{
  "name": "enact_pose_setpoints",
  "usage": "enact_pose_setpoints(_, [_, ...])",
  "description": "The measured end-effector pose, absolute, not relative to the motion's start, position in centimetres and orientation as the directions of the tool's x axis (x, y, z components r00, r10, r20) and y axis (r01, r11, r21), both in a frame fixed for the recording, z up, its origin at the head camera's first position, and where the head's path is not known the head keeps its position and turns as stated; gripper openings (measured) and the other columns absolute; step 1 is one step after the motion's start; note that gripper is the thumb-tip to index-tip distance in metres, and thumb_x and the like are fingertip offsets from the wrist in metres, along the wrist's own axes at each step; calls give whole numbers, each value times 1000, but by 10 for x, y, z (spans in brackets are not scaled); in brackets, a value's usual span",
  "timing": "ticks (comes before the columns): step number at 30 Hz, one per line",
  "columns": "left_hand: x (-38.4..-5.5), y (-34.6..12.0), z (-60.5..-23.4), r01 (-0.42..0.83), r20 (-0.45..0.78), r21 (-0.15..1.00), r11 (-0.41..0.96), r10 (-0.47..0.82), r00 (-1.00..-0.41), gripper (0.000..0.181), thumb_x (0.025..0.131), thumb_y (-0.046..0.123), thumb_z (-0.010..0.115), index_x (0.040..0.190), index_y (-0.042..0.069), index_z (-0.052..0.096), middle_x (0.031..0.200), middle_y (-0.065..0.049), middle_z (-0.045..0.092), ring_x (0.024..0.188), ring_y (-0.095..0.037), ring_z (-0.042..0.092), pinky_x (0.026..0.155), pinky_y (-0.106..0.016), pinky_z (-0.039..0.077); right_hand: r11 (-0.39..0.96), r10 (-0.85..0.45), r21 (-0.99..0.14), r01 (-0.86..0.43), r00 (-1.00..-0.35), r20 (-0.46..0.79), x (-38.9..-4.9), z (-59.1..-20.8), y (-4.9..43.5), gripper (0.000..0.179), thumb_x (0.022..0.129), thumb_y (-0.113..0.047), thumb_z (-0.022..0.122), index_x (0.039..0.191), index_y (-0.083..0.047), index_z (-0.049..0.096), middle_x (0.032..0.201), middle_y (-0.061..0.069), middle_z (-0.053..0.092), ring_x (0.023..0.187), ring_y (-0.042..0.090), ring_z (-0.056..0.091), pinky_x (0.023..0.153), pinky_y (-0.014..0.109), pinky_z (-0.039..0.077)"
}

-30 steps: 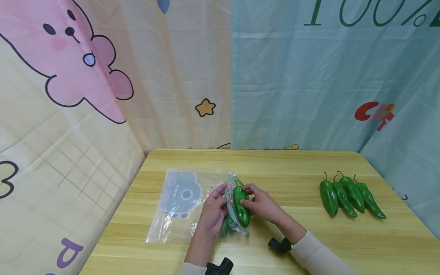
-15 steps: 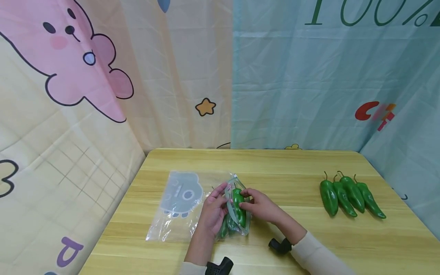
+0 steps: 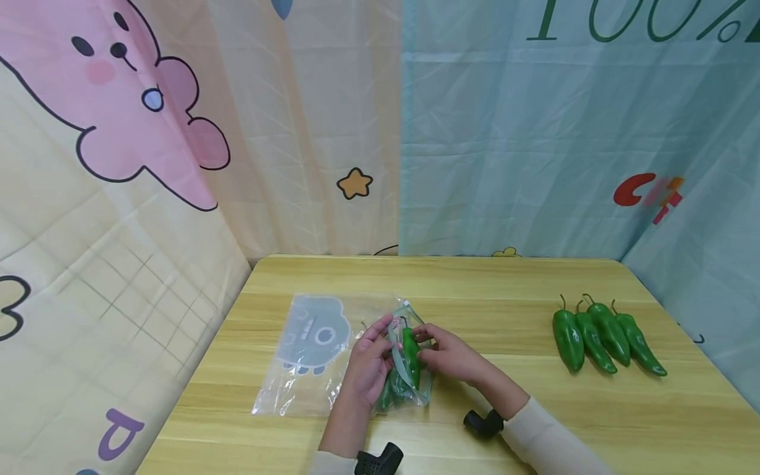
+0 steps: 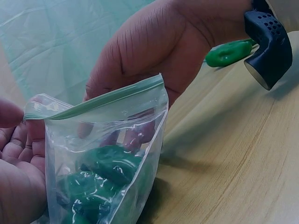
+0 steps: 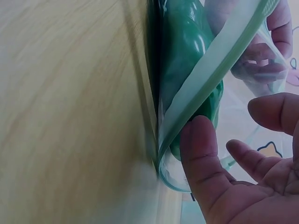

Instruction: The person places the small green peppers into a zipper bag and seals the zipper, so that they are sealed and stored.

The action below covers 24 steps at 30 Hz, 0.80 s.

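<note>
My left hand (image 3: 367, 371) grips the left edge of a clear zip bag (image 3: 274, 394) at its mouth, which gapes to the right. Inside the bag a green pepper (image 3: 411, 357) lies on other green peppers (image 4: 96, 191), seen through the plastic in the left wrist view. At the mouth is my right hand (image 3: 454, 356), its fingers spread apart. In the right wrist view a digit of it touches the bag's green zip rim (image 5: 205, 91) beside the pepper; the other fingers stand free. Some of its fingertips are behind the plastic in the left wrist view.
Several green peppers (image 3: 605, 336) lie side by side on the right of the wooden table (image 3: 475, 290). The bag's flat part, with a printed blue-grey figure (image 3: 317, 333), spreads to the left. Printed curtains (image 3: 505, 132) hang behind and beside the table.
The pepper in my right hand has gone deeper into the bag. My right fingers have loosened from it and drawn slightly away to the right. My left hand stays at the rim.
</note>
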<state>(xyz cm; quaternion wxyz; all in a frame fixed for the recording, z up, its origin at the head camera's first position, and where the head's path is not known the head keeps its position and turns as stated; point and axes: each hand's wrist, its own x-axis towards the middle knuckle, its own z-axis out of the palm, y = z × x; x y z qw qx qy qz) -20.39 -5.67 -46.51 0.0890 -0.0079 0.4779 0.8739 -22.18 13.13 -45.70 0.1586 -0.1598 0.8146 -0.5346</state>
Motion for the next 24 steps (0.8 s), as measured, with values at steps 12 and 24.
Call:
enact_pose_setpoints(12, [-204,-56,-464,-157,-93,835,-528,146,-985,54,91,-8,47,145,-2,44,138,-13,52,87,-10,58,71,-20,50,310,-453,-949,-60,-887,-91,-220,-459,129,55,90,-5,58,142,1,42,130,24,51,96,28,63,78,41,57])
enact_pose_setpoints(24, [-204,-57,-464,-157,-101,829,-537,133,-986,53,91,-8,48,143,-1,48,136,-11,53,87,-10,58,71,-20,50,271,-474,-963,-7,-871,-127,-212,-457,125,59,91,-3,53,147,-1,34,132,25,48,78,28,68,70,40,58])
